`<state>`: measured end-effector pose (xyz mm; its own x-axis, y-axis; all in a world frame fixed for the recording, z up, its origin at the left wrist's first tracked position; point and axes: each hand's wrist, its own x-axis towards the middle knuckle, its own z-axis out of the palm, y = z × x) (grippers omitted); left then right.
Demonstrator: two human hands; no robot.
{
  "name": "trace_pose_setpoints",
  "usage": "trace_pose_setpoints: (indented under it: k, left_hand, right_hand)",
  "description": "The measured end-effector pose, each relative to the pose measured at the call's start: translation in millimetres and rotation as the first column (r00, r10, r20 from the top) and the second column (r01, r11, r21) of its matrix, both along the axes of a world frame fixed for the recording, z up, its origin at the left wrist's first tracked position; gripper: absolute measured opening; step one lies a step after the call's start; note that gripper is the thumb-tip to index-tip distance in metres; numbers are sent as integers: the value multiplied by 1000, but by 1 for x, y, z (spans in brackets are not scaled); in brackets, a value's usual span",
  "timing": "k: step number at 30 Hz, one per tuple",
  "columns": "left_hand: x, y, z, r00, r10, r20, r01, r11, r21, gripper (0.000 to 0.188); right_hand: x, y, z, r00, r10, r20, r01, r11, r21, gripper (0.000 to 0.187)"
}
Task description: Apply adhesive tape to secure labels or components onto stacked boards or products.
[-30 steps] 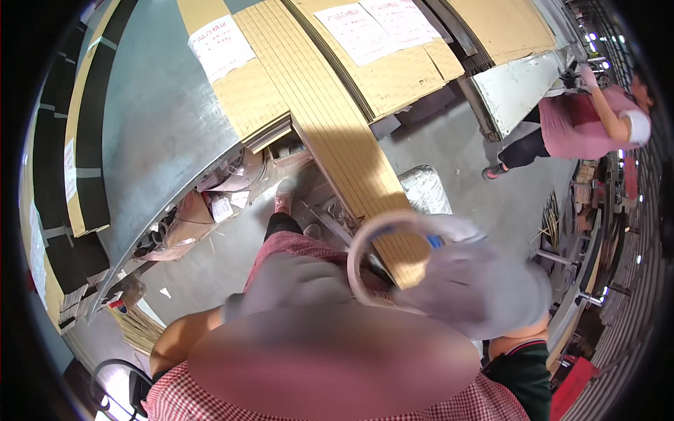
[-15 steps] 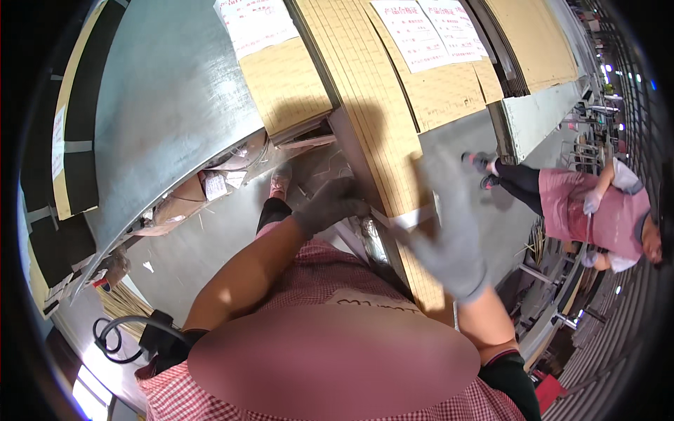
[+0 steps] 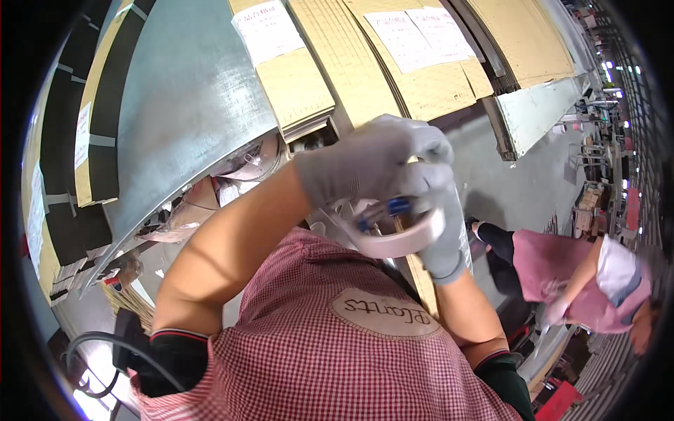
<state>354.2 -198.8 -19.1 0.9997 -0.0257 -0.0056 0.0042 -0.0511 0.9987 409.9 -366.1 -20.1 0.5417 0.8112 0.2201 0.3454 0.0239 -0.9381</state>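
The pale tape roll [image 3: 401,243] hangs below my gloved hands, over the bundle of tan strips [image 3: 344,59]. My right hand [image 3: 437,200] looks clamped on the roll's rim; whether my left hand's [image 3: 361,160] fingers are apart or together, I can't tell. A loose hold on that smooth ring could let it slip, and crowded gloves could snag each other. Blur smears my fingertips, my left hand covers part of the bundle, and the blue piece [image 3: 399,205] inside the ring is unclear.
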Motion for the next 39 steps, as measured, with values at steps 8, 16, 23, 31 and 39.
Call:
trace_pose_setpoints:
  k: [8,16,23,31,39]
  left_hand:
    - [15,-8,-35,848,-165,504,-126,860,494,31]
    - [0,-14,-20,820,-65,569,-344,739,580,34]
    - [-69,-72,-52,978,102,-183,-66,979,193,51]
    - [-61,-80,-65,956,-43,-290,103,975,195,87]
    - [-55,-79,-64,935,41,-353,47,970,239,85]
  right_hand:
    - [64,-22,87,816,425,391,-138,800,-583,22]
    - [85,-26,-19,748,444,493,316,414,-853,21]
    - [84,-78,7,846,40,-532,-293,868,-400,24]
    - [46,-105,-27,768,-157,-621,-82,938,-338,29]
    - [35,-89,-23,748,-201,-633,27,961,-274,29]
